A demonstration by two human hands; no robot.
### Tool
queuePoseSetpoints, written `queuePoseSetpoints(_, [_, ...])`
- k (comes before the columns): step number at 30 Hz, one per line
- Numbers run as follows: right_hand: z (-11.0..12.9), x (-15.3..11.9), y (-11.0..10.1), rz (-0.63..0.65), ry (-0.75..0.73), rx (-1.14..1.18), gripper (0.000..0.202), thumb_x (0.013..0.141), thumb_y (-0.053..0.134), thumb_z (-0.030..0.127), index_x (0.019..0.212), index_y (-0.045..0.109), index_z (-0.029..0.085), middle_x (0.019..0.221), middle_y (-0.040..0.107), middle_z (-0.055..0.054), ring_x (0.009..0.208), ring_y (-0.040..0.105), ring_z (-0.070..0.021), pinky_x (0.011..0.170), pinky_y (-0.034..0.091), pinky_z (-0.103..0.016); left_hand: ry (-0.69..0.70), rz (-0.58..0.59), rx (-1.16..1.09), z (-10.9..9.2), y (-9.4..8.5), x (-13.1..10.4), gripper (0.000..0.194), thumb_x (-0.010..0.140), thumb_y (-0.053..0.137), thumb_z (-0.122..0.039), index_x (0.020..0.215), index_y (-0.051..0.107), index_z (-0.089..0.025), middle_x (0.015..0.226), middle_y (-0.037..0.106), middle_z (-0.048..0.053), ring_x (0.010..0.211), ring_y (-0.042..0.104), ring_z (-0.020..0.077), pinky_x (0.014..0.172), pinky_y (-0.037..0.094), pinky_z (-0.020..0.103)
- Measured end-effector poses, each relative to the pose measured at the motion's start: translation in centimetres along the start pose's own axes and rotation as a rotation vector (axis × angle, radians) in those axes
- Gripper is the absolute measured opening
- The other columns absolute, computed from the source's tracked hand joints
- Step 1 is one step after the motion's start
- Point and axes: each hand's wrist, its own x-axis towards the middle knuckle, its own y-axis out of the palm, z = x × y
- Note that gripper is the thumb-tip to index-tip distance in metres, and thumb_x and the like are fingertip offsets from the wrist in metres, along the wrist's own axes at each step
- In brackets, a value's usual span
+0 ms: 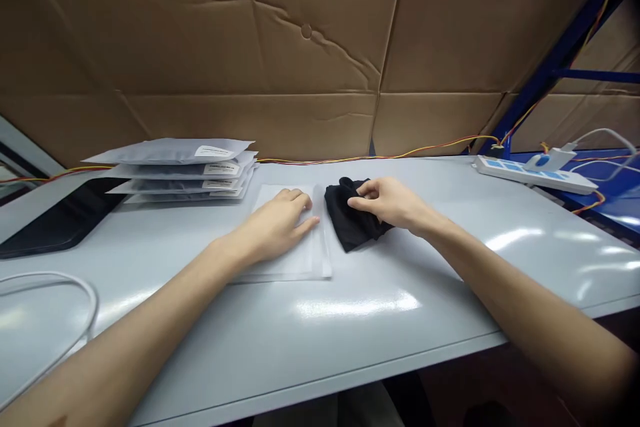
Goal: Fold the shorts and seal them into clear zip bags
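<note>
Before me a frosted plastic bag [280,272] lies flat on the table. My left hand [283,223] rests on top of it, palm down, with fingers loosely curved and the thumb apart. Just right of the bag is a bunched piece of black cloth [353,227], partly folded over itself. My right hand [385,201] pinches its upper fold between thumb and fingers. Some of the cloth is hidden beneath that hand.
At the left, several filled frosted bags [175,152] with white labels are stacked beside a flat black tray-like thing [65,223]. A white cable [93,297] loops at the near left. A power strip [537,175] with plugs lies far right. Cardboard [310,67] stands behind the table [350,333].
</note>
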Motion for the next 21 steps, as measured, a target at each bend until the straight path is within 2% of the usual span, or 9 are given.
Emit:
queuePoseSetpoints(3, [0.7, -0.6, -1.0, 0.004, -0.014, 0.117, 0.033, 0.085, 0.064, 0.049, 0.068, 0.057, 0.022, 0.059, 0.046, 0.004, 0.052, 0.041, -0.0112, 0.05, 0.03, -0.028, -0.004, -0.01, 0.003, 0.2, 0.0, 0.1, 0.039, 0.098, 0.042, -0.048, 0.114, 0.062, -0.019, 0.124, 0.065, 0.014, 0.121, 0.058, 0.0324, 0.102, 0.049, 0.048])
queuePoseSetpoints(6, [0.4, -0.7, -3.3, -0.07, -0.035, 0.096, 0.032, 0.086, 0.063, 0.051, 0.074, 0.065, 0.022, 0.064, 0.053, 0.002, 0.056, 0.046, -0.0125, 0.051, 0.033, -0.028, -0.016, 0.006, 0.009, 0.0, -0.2, 0.1, 0.039, 0.098, 0.041, -0.047, 0.114, 0.062, -0.018, 0.123, 0.065, 0.015, 0.119, 0.058, 0.0322, 0.101, 0.049, 0.049])
queuePoseSetpoints(10, [-2.5, -0.3, -7.8, -0.2, 0.036, -0.179, 0.028, 0.082, 0.067, 0.048, 0.093, 0.076, 0.023, 0.078, 0.071, -0.004, 0.069, 0.062, -0.0204, 0.057, 0.044, -0.031, -0.012, 0.007, 0.022, 0.0, -0.2, 0.1, 0.038, 0.098, 0.04, -0.046, 0.113, 0.062, -0.018, 0.124, 0.064, 0.015, 0.121, 0.058, 0.0324, 0.102, 0.049, 0.048])
queuePoseSetpoints(13, [-5.5, 0.0, -10.0, -0.359, 0.187, -0.505, 0.032, 0.078, 0.072, 0.04, 0.104, 0.076, 0.022, 0.089, 0.076, -0.006, 0.084, 0.069, -0.0265, 0.069, 0.049, -0.035, -0.015, 0.008, 0.021, 0.2, 0.0, 0.1, 0.039, 0.098, 0.04, -0.046, 0.115, 0.061, -0.018, 0.126, 0.063, 0.015, 0.121, 0.057, 0.0326, 0.101, 0.049, 0.048])
queuePoseSetpoints(15, [-7.3, -0.1, -10.1, -0.453, 0.212, -0.637, 0.035, 0.081, 0.069, 0.038, 0.111, 0.073, 0.02, 0.1, 0.077, -0.009, 0.093, 0.069, -0.0296, 0.075, 0.05, -0.038, -0.011, 0.008, 0.017, 0.3, 0.1, 0.2, 0.04, 0.098, 0.04, -0.047, 0.116, 0.061, -0.018, 0.126, 0.063, 0.015, 0.121, 0.057, 0.0327, 0.101, 0.049, 0.049])
queuePoseSetpoints(17, [-8.5, -0.1, -9.1, -0.485, 0.118, -0.72, 0.031, 0.087, 0.063, 0.036, 0.111, 0.071, 0.018, 0.108, 0.075, -0.012, 0.099, 0.068, -0.0307, 0.079, 0.049, -0.04, -0.006, 0.002, 0.014, 0.3, 0.1, 0.2, 0.04, 0.097, 0.041, -0.047, 0.115, 0.062, -0.018, 0.124, 0.064, 0.015, 0.12, 0.057, 0.033, 0.102, 0.049, 0.049])
queuePoseSetpoints(18, [-9.0, 0.0, -8.4, -0.463, 0.042, -0.754, 0.027, 0.09, 0.059, 0.035, 0.108, 0.071, 0.018, 0.109, 0.074, -0.013, 0.101, 0.067, -0.0309, 0.082, 0.049, -0.041, -0.003, -0.001, 0.013, 0.3, 0.0, 0.2, 0.04, 0.097, 0.041, -0.047, 0.114, 0.062, -0.018, 0.123, 0.064, 0.015, 0.12, 0.057, 0.0332, 0.102, 0.049, 0.049])
queuePoseSetpoints(21, [-9.7, 0.2, -6.4, -0.288, -0.148, -0.846, 0.023, 0.095, 0.051, 0.03, 0.095, 0.07, 0.018, 0.104, 0.073, -0.014, 0.103, 0.064, -0.0314, 0.091, 0.046, -0.043, -0.012, -0.007, 0.013, 0.1, -0.1, 0.1, 0.039, 0.096, 0.042, -0.047, 0.113, 0.063, -0.018, 0.122, 0.065, 0.014, 0.12, 0.058, 0.0332, 0.1, 0.05, 0.048])
